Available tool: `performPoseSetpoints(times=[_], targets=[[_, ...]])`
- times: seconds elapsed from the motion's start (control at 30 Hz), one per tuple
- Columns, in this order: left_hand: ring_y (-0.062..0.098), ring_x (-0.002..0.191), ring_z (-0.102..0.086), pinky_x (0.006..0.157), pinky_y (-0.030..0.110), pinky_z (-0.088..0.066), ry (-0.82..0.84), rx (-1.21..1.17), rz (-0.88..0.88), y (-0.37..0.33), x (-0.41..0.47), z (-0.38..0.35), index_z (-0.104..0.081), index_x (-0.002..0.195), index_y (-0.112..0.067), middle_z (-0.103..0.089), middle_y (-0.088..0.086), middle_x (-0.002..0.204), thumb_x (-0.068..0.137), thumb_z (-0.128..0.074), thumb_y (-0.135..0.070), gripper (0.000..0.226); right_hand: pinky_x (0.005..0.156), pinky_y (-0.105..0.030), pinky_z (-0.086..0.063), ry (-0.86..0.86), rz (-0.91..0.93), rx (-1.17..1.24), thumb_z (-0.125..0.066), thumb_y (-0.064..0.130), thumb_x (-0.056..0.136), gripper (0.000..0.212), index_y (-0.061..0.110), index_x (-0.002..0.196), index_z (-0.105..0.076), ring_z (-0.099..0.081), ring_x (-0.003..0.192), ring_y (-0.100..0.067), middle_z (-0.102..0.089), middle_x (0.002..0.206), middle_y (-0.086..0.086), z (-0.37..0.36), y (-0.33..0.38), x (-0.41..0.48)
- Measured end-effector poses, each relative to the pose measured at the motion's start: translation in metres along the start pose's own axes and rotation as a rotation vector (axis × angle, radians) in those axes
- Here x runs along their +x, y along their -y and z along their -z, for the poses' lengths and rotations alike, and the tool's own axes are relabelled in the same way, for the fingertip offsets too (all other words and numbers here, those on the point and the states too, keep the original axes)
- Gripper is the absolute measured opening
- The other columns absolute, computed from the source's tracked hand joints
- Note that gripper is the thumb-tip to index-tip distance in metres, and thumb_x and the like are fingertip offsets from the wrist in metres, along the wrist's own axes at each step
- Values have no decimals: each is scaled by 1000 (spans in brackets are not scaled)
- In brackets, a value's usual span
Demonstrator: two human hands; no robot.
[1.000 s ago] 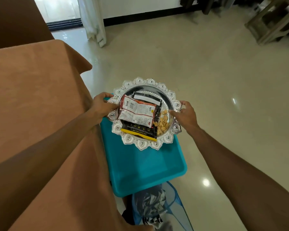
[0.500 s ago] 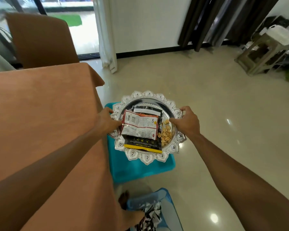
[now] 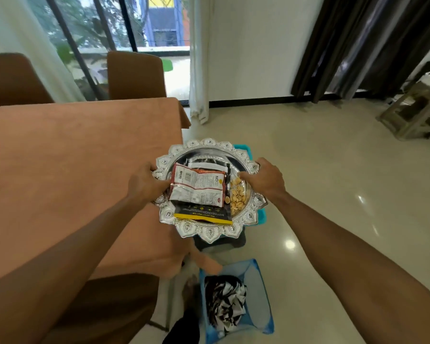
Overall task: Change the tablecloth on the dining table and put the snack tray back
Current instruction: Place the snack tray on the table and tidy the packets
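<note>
Head view shows us the snack tray point(image 3: 210, 233), a silver tray with a scalloped rim, held in the air by both our hands at the right edge of the dining table point(image 3: 60, 170). It is partly over the table corner and partly over the floor. The left hand point(image 3: 144, 186) closes on the left rim, and the right hand point(image 3: 265, 178) closes on the right rim with the thumb lying inside near the loose nuts point(image 3: 237, 197). On the tray lie a white and red snack packet point(image 3: 197, 188) on top of a black and yellow packet point(image 3: 204, 213), and nothing seems to fix them in place. The brown tablecloth point(image 3: 72, 150) already covers the table, so we judge that only the placing of the tray remains. Several things could go wrong here. If we tilt the tray while moving it to the left, the nuts may roll off and the packets may slide over the shallow rim. If we put it down too near the edge, it may tip to the floor, where a blue stool point(image 3: 261, 214) and a blue bag point(image 3: 236, 301) with a patterned cloth are below. If we push the tray along the cloth and do not lift it, the cloth may wrinkle or be pulled out of place.
</note>
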State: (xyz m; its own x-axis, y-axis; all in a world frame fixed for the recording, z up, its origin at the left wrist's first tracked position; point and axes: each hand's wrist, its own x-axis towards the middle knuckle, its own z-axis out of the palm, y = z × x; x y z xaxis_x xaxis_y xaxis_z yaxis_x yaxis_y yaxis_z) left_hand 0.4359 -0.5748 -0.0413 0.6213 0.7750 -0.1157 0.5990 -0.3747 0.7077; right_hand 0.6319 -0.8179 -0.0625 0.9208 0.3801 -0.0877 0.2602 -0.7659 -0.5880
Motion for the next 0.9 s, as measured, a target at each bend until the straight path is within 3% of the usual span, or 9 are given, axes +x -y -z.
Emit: performPoseSetpoints(times=[0.1,0.23,0.37,0.47,0.57,0.7,0.77,0.9], targets=[[21,81,-60,65,33,-49,-76,-2,28,26,-32,46,-61,100,-16,-62,0,90,74,-85,-28,37,74,-37,-56,63,68,-33,-69,68,76,57,23,110,-57,-66,87,-20,-68,96,5,-14,39,-26],[25,81,-64,68,39,-57,-170,58,91,64,-64,117,-60,94,-16,-64,4,89,73,-85,-36,38,82,-42,-54,127,182,-44,-68,67,78,62,20,116,-56,-64,99,-29,-69,109,-3,-41,104,-55],[24,78,-59,62,31,-39,-234,149,103,108,-88,188,-58,78,-16,-61,3,81,75,-82,-41,35,86,-41,-51,161,300,-55,-70,63,82,65,18,127,-55,-62,109,-33,-67,123,-8,-75,173,-92],[19,61,-49,52,32,-28,-262,139,118,145,-104,234,-45,59,-20,-52,0,63,75,-83,-35,44,92,-42,-49,171,364,-47,-71,62,82,71,19,135,-53,-59,119,-35,-64,133,-9,-106,216,-120],[13,52,-46,46,27,-25,-264,141,94,180,-113,266,-42,51,-20,-47,-8,54,75,-83,-36,50,89,-41,-47,192,367,-69,-71,63,82,73,16,134,-53,-58,120,-36,-62,134,-11,-135,249,-141],[19,69,-59,54,28,-31,-254,103,148,289,-114,341,-56,63,-20,-59,-6,67,72,-81,-49,39,86,-38,-45,246,401,-92,-71,63,82,76,13,137,-53,-59,119,-34,-61,136,-12,-217,327,-197],[20,72,-60,60,28,-33,-251,113,144,318,-113,367,-53,62,-22,-58,-4,70,75,-80,-50,41,85,-37,-44,246,379,-77,-71,63,82,76,13,136,-55,-59,117,-33,-62,134,-11,-246,350,-216],[10,59,-41,50,26,-25,-241,119,126,360,-110,420,-39,60,-25,-42,-12,62,83,-77,-43,48,80,-33,-40,253,344,-53,-72,62,82,75,13,135,-54,-60,114,-32,-63,131,-10,-297,397,-247]])
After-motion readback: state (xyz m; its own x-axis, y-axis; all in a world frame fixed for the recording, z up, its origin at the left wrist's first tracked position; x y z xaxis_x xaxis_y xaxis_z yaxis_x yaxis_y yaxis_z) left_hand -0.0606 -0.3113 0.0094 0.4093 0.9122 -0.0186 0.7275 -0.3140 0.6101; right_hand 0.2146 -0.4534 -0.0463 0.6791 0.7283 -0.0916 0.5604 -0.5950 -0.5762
